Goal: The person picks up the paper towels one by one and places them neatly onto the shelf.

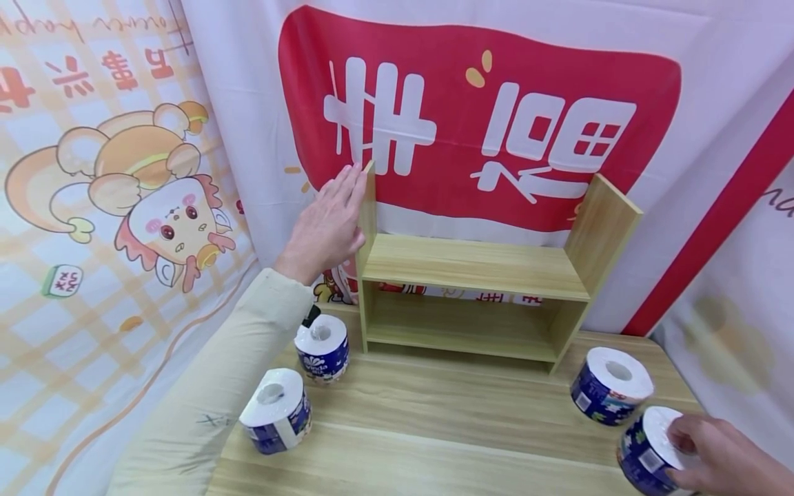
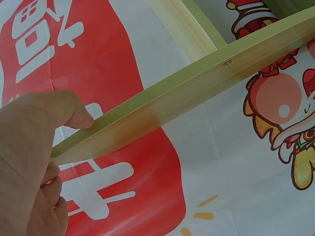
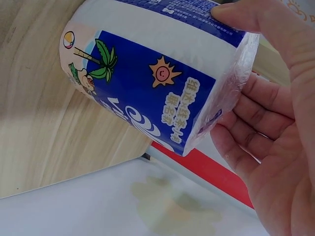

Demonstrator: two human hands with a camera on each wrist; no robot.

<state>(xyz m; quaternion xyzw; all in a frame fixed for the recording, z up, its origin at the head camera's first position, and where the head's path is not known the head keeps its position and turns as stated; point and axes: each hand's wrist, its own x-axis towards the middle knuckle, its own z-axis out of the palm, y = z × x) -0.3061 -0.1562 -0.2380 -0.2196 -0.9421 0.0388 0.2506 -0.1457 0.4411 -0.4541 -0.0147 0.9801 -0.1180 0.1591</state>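
A light wooden two-tier shelf (image 1: pixel 471 265) stands at the back of the table. My left hand (image 1: pixel 329 220) grips the top of its left side panel (image 2: pixel 147 115); in the left wrist view the thumb lies on one face and the fingers on the other. At the front right, my right hand (image 1: pixel 732 455) holds a blue-and-white wrapped toilet paper roll (image 3: pixel 142 73) from above. Its thumb presses the wrapper's side in the right wrist view, with the other fingers at the roll's end. Another toilet paper roll (image 1: pixel 611 399) stands just behind it.
On the left of the table (image 1: pixel 434 427), two more rolls stand upright, a rear roll (image 1: pixel 322 351) partly behind my left sleeve and a front roll (image 1: pixel 276 420). Printed cloth (image 1: pixel 248 41) hangs behind and at both sides.
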